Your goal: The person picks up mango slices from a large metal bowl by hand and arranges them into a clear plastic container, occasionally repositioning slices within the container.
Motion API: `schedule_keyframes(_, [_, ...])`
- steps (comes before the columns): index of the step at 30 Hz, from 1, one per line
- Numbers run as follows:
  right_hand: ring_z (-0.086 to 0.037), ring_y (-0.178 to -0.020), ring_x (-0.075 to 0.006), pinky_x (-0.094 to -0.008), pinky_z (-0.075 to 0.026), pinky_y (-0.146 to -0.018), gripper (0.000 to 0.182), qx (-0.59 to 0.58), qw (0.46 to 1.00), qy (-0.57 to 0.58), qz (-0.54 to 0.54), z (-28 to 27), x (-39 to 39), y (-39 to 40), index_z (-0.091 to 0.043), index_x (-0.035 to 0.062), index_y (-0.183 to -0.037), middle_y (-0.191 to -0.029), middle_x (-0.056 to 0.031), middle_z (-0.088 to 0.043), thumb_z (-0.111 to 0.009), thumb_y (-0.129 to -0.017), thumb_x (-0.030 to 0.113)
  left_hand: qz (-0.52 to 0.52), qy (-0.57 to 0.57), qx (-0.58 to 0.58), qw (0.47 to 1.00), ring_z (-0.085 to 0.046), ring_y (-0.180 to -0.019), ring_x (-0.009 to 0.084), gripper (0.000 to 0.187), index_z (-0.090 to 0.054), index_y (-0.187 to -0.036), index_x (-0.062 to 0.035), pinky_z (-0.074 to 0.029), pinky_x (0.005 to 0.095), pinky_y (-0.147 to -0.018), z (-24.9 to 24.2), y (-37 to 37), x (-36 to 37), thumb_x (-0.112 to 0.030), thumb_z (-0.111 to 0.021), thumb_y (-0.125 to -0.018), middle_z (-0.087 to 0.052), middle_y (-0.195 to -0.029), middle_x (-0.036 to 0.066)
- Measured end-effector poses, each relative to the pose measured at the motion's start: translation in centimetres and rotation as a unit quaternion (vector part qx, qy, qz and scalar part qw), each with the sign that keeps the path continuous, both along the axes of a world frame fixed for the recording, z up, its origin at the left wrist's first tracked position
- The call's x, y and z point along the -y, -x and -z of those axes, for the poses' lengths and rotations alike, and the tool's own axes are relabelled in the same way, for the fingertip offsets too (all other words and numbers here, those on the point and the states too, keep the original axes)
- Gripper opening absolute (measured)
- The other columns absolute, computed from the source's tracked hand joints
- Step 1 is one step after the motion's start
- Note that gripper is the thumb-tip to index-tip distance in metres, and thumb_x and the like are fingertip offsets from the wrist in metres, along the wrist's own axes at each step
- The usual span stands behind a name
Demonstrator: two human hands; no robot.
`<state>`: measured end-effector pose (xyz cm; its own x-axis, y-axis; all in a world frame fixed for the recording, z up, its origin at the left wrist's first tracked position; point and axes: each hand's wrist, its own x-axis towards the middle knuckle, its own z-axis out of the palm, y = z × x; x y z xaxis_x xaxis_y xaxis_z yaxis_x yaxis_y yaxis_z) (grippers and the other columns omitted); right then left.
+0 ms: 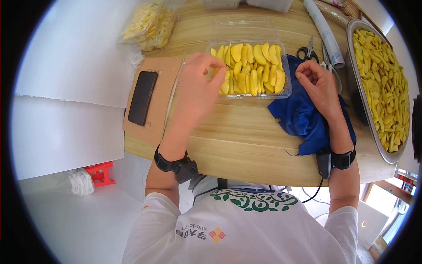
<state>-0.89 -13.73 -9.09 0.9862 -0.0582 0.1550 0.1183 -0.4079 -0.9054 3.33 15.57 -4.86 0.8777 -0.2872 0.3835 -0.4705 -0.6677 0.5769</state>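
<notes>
A clear plastic box (288, 83) holds yellow fruit slices (254, 81) standing in rows; its lid (244, 30) is folded back. My left hand (200, 81) is over the box's left end, slightly blurred, with thumb and forefinger bent toward each other at the slices. What lies between those fingertips, if anything, is hard to make out. Right of the box, my right hand (320, 86) hovers by a crumpled blue cloth (296, 116). Its fingers are curled in with nothing visible in them.
A large metal tray (350, 37) heaped with yellow slices stands at the right. Scissors (309, 52) and a plastic film roll (325, 33) lie behind my right hand. At left, a phone (143, 97) rests on cardboard (162, 75); packed boxes (151, 26) are stacked behind it.
</notes>
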Motion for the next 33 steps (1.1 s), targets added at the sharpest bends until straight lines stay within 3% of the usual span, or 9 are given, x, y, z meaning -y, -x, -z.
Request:
schedule_keyframes(6, [-0.050,-0.070,-0.0032,-0.0201,-0.042,-0.062,0.004,-0.001,1.000,-0.001,-0.001,-0.1,0.0,0.0,-0.064,0.0019,-0.092,-0.076,0.0045,-0.057,-0.068,-0.091,0.004,-0.039,0.032,-0.057,0.997,-0.048,-0.078,0.0141,0.016,-0.070,-0.099,-0.0044,-0.044,0.0281,-0.070,-1.7,0.4,-1.0,-0.010,-0.070,-0.085,-0.062,-0.087,0.002])
schedule_keyframes(12, [-0.050,-0.070,-0.0032,-0.0202,-0.042,-0.062,0.004,-0.001,1.000,-0.002,0.002,0.0,0.0,-0.1,-0.065,0.0020,-0.093,-0.076,0.0048,-0.057,-0.068,-0.092,0.004,0.029,0.047,-0.055,0.997,-0.052,-0.082,0.0152,0.016,-0.071,-0.100,-0.0051,-0.046,0.0285,-0.072,-1.0,0.8,-0.8,-0.009,-0.068,-0.085,-0.064,-0.092,0.002])
schedule_keyframes(14, [-0.050,-0.070,-0.0031,-0.0200,-0.042,-0.062,0.004,-0.002,1.000,-0.006,0.000,0.1,0.0,-0.1,-0.065,0.0021,-0.093,-0.076,0.0049,-0.057,-0.068,-0.092,0.004,0.026,-0.023,-0.010,0.999,-0.054,-0.082,0.0171,0.017,-0.071,-0.100,-0.0052,-0.046,0.0285,-0.071,-0.4,0.6,-1.0,-0.008,-0.067,-0.084,-0.064,-0.093,0.004])
schedule_keyframes(21, [-0.049,-0.069,-0.0022,-0.0195,-0.041,-0.061,0.004,0.003,1.000,-0.021,0.003,0.2,0.0,-0.1,-0.065,0.0026,-0.094,-0.076,0.0055,-0.056,-0.068,-0.092,0.004,0.001,-0.022,0.001,1.000,-0.057,-0.082,0.0189,0.015,-0.071,-0.098,-0.0050,-0.048,0.0289,-0.068,-2.7,1.7,0.4,-0.004,-0.066,-0.084,-0.066,-0.095,0.006])
schedule_keyframes(25, [-0.049,-0.068,-0.0021,-0.0193,-0.041,-0.060,0.006,0.002,0.999,-0.043,0.015,0.1,0.3,-0.3,-0.065,0.0030,-0.098,-0.076,0.0056,-0.056,-0.068,-0.094,0.006,0.174,0.068,0.031,0.982,-0.063,-0.084,0.0238,0.015,-0.068,-0.099,-0.0066,-0.052,0.0345,-0.071,-2.3,4.8,5.3,-0.003,-0.068,-0.085,-0.066,-0.097,0.008])
schedule_keyframes(27, [-0.050,-0.068,-0.0022,-0.0193,-0.041,-0.060,0.008,0.003,0.997,-0.067,0.023,0.0,0.3,-0.4,-0.065,0.0032,-0.101,-0.076,0.0055,-0.057,-0.068,-0.094,0.007,0.271,0.058,-0.019,0.961,-0.063,-0.087,0.0273,0.024,-0.063,-0.105,-0.0053,-0.053,0.0385,-0.072,-1.1,6.7,8.0,-0.003,-0.070,-0.082,-0.060,-0.099,0.009])
schedule_keyframes(31, [-0.052,-0.068,-0.0022,-0.0193,-0.043,-0.059,0.013,-0.005,0.991,-0.122,0.049,0.0,0.9,-0.6,-0.066,0.0036,-0.107,-0.079,0.0047,-0.059,-0.068,-0.096,0.010,0.309,-0.037,-0.016,0.950,-0.061,-0.087,0.0301,0.034,-0.059,-0.111,-0.0011,-0.053,0.0407,-0.070,0.9,7.9,11.3,-0.001,-0.070,-0.079,-0.053,-0.098,0.012])
schedule_keyframes(33, [-0.053,-0.068,-0.0021,-0.0194,-0.043,-0.059,0.015,-0.001,0.990,-0.130,0.060,0.4,0.9,-0.7,-0.067,0.0038,-0.109,-0.082,0.0039,-0.061,-0.068,-0.095,0.010,0.308,-0.076,-0.025,0.948,-0.060,-0.085,0.0307,0.032,-0.055,-0.105,0.0022,-0.052,0.0422,-0.067,1.6,7.8,11.9,-0.002,-0.068,-0.076,-0.048,-0.095,0.014])
